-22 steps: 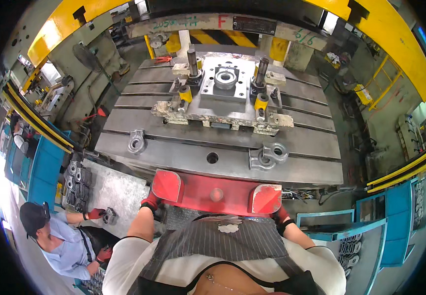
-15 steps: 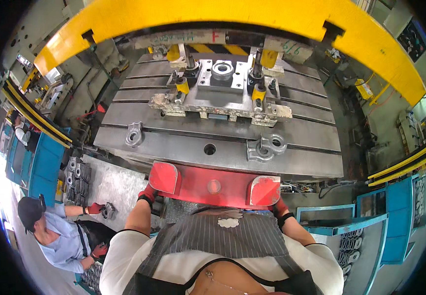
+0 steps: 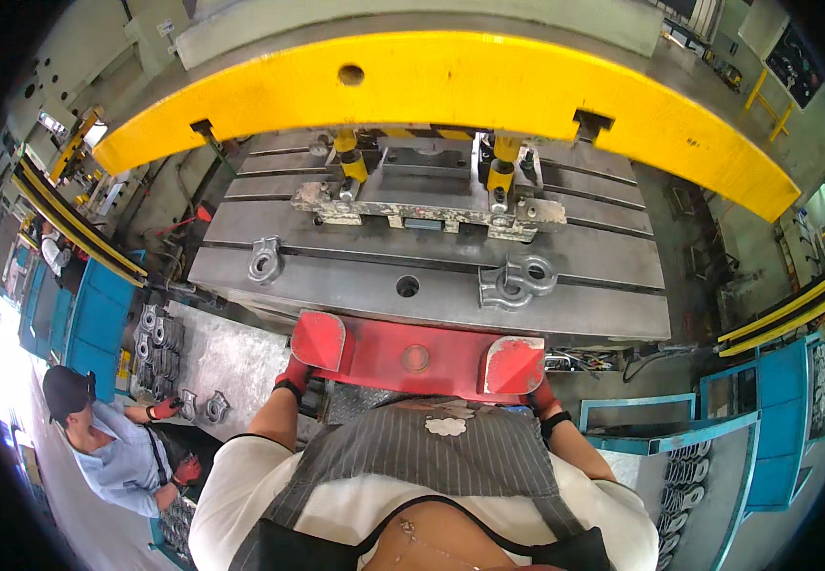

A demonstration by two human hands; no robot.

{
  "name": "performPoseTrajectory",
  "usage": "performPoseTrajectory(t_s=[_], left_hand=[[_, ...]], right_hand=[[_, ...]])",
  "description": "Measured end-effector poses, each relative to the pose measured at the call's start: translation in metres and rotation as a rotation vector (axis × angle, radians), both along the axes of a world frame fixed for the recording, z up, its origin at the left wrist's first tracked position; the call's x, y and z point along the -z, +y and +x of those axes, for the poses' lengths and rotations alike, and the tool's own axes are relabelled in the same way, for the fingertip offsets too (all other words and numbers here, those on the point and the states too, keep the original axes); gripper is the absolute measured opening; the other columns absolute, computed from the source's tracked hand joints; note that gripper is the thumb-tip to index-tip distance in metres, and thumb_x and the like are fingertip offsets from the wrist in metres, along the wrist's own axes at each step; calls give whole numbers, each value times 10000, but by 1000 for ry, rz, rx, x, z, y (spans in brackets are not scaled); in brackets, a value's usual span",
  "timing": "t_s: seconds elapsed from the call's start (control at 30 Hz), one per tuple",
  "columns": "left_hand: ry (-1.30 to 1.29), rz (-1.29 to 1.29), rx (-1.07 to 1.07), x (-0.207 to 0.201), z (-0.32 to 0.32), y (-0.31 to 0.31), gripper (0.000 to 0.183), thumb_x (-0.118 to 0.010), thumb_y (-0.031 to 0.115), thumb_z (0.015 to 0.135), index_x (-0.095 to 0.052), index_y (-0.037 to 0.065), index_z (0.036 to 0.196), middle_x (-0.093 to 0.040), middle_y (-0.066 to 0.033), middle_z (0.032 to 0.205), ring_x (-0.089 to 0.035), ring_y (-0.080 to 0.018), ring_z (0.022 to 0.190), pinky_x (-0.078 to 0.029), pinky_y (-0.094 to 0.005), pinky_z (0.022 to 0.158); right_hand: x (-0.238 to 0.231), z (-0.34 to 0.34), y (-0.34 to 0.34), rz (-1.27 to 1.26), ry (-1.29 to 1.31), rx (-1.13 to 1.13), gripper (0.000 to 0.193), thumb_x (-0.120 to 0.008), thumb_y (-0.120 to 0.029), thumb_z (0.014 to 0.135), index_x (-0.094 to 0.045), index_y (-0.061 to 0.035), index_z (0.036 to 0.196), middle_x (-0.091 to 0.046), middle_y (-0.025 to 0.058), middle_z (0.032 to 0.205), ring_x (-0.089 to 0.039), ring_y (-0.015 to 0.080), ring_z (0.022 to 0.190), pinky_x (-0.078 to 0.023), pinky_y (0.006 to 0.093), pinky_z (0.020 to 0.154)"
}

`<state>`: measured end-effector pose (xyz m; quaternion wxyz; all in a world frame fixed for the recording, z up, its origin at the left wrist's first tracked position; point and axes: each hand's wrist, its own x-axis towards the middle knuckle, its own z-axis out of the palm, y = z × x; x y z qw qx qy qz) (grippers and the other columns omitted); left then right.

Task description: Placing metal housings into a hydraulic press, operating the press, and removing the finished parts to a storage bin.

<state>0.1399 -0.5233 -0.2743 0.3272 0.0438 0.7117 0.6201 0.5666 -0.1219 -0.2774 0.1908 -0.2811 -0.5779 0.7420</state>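
My left hand (image 3: 295, 374), in a red glove, reaches in at the left end of a red two-hand control box (image 3: 414, 335). At its right end is my right hand (image 3: 545, 396), gloved the same way. A rounded red guard (image 3: 318, 341) at the left and another guard (image 3: 514, 365) at the right hide the fingers, so I cannot tell what they press or hold. Beyond the box, the yellow-fronted press ram (image 3: 431, 81) hangs low over a die set (image 3: 431, 195). A ring-shaped metal forging (image 3: 264, 260) lies on the bed's left; overlapping forgings (image 3: 519, 282) lie right.
The slotted press bed (image 3: 336, 276) spans the middle. At left, a co-worker (image 3: 112, 447) in red gloves sits by a metal table (image 3: 205, 333) with stacked forgings (image 3: 153, 343). Blue frames (image 3: 665, 440) stand at right beside more forgings. Yellow-striped posts (image 3: 79, 224) flank the press.
The ram has come down, covering the ring part seen in the die before. My hands stay at the control box. The co-worker's hand has shifted left, and two forgings now show near it.
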Motion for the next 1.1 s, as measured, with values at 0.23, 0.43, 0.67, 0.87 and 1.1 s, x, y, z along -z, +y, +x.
performPoseTrajectory(t_s=[0.23,0.43,0.67,0.87,1.1], left_hand=[[385,-140,-322,-31,-10,-23,375,-556,143,847,-482,1,1186,-567,-96,1096,-499,-146,963,-408,-286,841],[686,140,-129,-174,-83,72,433,-542,135,864,-410,2,1254,-516,-114,1181,-490,-193,1082,-378,-289,922],[1051,80,245,-248,-114,255,500,-634,158,798,-433,30,1238,-492,-165,1215,-484,-263,1110,-374,-332,943],[1242,-116,381,-252,-162,394,743,-636,522,717,-434,41,1246,-435,-255,1231,-409,-400,1160,-355,-421,963],[1036,-638,437,-271,-155,495,880,-651,569,646,-318,161,1352,-270,-218,1381,-321,-400,1240,-322,-430,1003]], right_hand=[[-8,14,12,85,-116,581,455,-390,-270,935,-326,-54,1330,-450,82,1273,-410,206,1178,-302,321,1002],[-136,-56,-19,965,-467,280,501,-514,-264,837,-410,-32,1269,-401,213,1287,-359,354,1202,-259,431,1024],[-137,-80,-29,1191,-635,275,588,-580,-369,746,-456,-79,1241,-424,209,1255,-372,422,1147,-277,487,989],[-144,-83,-32,1161,-685,244,591,-548,-359,741,-441,-86,1254,-405,188,1287,-353,410,1172,-276,492,987],[-147,-89,-35,1147,-726,300,585,-533,-377,743,-450,-83,1242,-430,177,1272,-357,390,1181,-262,504,991]])
